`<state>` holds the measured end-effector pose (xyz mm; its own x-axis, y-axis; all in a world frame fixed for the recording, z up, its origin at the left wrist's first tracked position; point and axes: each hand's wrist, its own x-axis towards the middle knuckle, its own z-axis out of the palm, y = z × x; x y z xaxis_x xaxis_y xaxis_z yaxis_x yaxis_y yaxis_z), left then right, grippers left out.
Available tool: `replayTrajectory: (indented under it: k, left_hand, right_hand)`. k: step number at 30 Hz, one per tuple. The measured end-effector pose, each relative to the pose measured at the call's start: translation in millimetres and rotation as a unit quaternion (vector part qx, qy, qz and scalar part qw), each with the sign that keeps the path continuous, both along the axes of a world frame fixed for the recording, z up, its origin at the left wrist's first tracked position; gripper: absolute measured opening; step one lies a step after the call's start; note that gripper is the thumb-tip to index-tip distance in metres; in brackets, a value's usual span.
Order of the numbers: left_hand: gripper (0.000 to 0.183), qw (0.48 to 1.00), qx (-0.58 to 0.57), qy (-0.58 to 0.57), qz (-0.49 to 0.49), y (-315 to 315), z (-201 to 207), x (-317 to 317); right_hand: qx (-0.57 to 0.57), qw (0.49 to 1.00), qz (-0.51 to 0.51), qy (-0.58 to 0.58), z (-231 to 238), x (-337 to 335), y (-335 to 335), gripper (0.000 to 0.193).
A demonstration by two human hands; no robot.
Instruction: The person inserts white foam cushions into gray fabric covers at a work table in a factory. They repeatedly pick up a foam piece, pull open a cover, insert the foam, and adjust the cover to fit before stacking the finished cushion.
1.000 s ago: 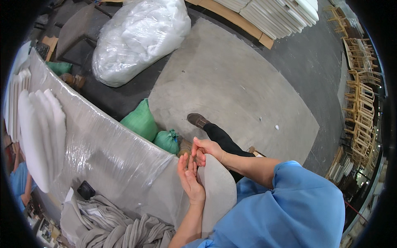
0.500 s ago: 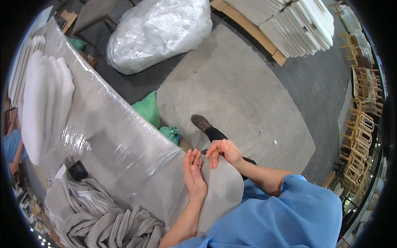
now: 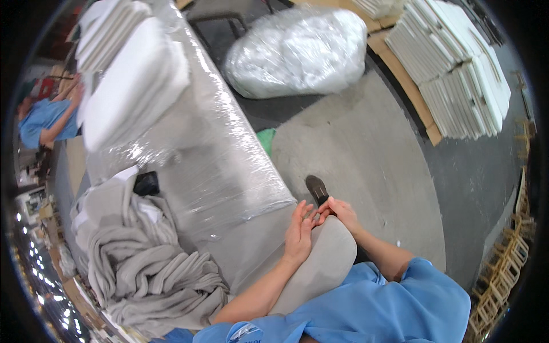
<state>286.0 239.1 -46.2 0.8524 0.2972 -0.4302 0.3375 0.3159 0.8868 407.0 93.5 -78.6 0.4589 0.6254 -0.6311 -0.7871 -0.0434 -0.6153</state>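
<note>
A light grey fabric-covered piece with a rounded end [image 3: 326, 251] lies across my lap, reaching up between my forearms. At its far end my left hand [image 3: 299, 235] is open, palm turned inward with fingers extended. My right hand [image 3: 343, 216] comes in from the other side, fingers loosely bent toward the left hand. The fingertips of both hands come close together over the piece's edge, and nothing shows plainly between them. Whether the right fingers touch the fabric I cannot tell. A heap of grey fabric covers [image 3: 154, 257] lies to my left on the table.
A plastic-wrapped table [image 3: 229, 148] extends on my left, bearing stacked white padding sheets [image 3: 137, 86] and a small black object [image 3: 147, 183]. Beyond stands a bulging clear bag of white material [image 3: 297, 51]. White slabs [image 3: 463, 74] and wooden chair frames [image 3: 503, 268] are on the right. Another person [image 3: 48, 120] works far left.
My hands have drawn closer together, the right fingers now nearly meeting the left ones. The view has turned left, showing more of the table and the other person.
</note>
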Motion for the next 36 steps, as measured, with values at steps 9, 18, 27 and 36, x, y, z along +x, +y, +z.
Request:
replayTrajectory:
  k: [9,18,27,36]
  left_hand:
    - [0.022,0.825,0.529,-0.154,-0.126,66,32,-86]
    - [0.023,0.856,0.437,0.079,0.265,36,184,-278]
    - [0.032,0.854,0.135,-0.031,0.501,-90,124,-311]
    - [0.06,0.958,0.101,-0.124,0.24,-19,142,-147]
  right_hand:
    - [0.014,0.577,0.521,-0.629,233,0,-26,0.062]
    - [0.047,0.437,0.547,-0.713,235,-119,32,0.063]
    - [0.009,0.605,0.43,-0.67,291,-52,-11,0.044]
    - [0.086,0.878,0.08,-0.465,283,-54,-64,0.044]
